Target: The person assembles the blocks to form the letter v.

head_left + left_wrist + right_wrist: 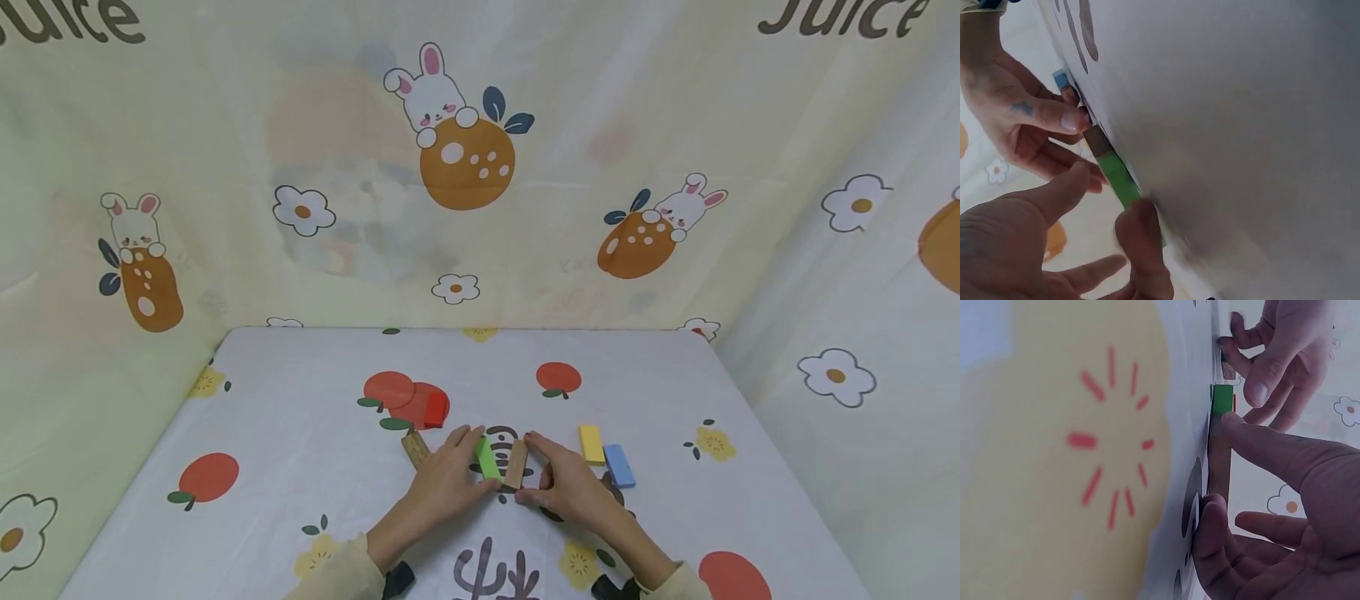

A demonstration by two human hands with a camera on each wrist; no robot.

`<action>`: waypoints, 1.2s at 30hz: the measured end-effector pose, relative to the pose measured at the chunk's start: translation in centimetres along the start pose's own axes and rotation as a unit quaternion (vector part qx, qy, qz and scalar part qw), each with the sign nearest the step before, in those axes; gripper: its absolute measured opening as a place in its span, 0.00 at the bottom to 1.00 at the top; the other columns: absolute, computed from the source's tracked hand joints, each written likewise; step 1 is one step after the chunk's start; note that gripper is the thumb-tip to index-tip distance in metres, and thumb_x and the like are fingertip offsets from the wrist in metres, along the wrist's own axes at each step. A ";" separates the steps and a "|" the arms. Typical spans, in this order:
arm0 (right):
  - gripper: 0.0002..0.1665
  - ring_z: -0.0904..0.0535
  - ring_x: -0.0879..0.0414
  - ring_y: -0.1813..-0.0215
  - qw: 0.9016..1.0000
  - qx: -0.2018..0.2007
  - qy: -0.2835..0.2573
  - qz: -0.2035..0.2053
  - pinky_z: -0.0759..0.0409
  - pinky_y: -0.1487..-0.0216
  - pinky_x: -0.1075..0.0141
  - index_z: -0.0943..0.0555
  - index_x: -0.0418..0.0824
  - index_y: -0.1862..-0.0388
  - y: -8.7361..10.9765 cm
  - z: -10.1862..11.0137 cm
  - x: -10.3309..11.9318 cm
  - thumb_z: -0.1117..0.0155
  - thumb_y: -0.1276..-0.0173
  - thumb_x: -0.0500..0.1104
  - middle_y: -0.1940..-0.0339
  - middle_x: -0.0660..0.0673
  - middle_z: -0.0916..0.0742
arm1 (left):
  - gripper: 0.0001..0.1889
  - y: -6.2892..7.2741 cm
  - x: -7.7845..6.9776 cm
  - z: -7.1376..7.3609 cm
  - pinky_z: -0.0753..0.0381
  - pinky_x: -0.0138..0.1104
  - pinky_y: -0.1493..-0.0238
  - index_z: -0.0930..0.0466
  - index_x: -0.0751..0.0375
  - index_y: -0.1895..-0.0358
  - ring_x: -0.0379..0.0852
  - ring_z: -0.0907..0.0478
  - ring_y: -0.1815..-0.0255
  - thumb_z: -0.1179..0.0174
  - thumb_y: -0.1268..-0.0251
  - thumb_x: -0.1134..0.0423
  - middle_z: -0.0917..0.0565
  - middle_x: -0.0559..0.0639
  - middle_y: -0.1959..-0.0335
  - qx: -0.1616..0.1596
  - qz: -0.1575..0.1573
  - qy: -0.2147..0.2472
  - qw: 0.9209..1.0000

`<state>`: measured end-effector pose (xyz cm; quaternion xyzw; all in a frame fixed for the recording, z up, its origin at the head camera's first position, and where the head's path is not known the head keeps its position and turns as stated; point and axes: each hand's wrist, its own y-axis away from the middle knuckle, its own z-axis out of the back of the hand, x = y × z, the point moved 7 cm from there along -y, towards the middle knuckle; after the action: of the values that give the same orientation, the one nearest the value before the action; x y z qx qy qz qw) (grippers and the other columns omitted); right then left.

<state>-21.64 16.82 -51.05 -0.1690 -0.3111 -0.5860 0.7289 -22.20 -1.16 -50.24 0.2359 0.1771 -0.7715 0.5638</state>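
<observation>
A green block and a tan wooden block lie side by side on the table. Their near ends almost meet, while the far ends stand apart. My left hand holds the green block by its ends, thumb at the near end and index finger at the far one. On the other side, my right hand grips the tan block between thumb and index finger. The left wrist view shows the green block beside the tan block's end. Whether the two blocks touch, I cannot tell.
Left of the left hand lies another wooden block, with a red block behind it. Right of the right hand are a yellow block and a blue block. A printed cloth covers the table; patterned curtains surround it.
</observation>
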 end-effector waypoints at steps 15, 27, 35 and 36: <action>0.51 0.26 0.60 0.72 0.999 -0.005 -0.025 -0.021 0.28 0.74 0.73 0.28 0.40 0.21 0.3 0.3 -0.5 0.15 0.42 0.43 0.74 0.51 0.18 | 0.33 1.3 -2.2 0.0 0.18 0.58 0.38 0.24 0.52 0.26 0.59 0.23 0.34 0.31 0.32 0.49 0.23 0.58 0.28 -0.021 -0.064 -0.160 0.985; 0.50 0.25 0.61 0.73 1.000 -0.003 -0.026 -0.012 0.28 0.75 0.73 0.28 0.38 0.22 0.3 0.5 -0.5 0.16 0.41 0.42 0.74 0.51 0.17 | 0.41 2.8 -3.1 -2.7 0.31 0.68 0.24 0.37 0.38 0.18 0.69 0.39 0.17 0.31 0.32 0.42 0.39 0.48 0.13 0.118 -0.128 -0.197 0.965; 0.49 0.24 0.59 0.72 0.999 0.000 -0.038 -0.030 0.26 0.75 0.71 0.28 0.41 0.22 0.4 0.9 -0.9 0.16 0.41 0.41 0.74 0.50 0.17 | 0.42 3.1 -3.1 -3.2 0.36 0.71 0.24 0.41 0.38 0.15 0.71 0.44 0.14 0.33 0.29 0.44 0.42 0.40 0.12 0.139 -0.141 -0.193 0.961; 0.49 0.23 0.58 0.72 0.999 -0.002 -0.039 -0.031 0.26 0.75 0.71 0.28 0.41 0.22 0.4 1.0 -1.0 0.16 0.41 0.41 0.74 0.50 0.17 | 0.41 3.2 -3.0 -3.2 0.36 0.71 0.23 0.41 0.38 0.15 0.71 0.44 0.14 0.34 0.28 0.44 0.42 0.40 0.12 0.141 -0.141 -0.193 0.961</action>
<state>-21.63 18.27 -50.84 -0.1828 -0.3431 -0.6022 0.6973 -17.89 2.01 -51.23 0.1325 -0.0140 -0.8914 0.4333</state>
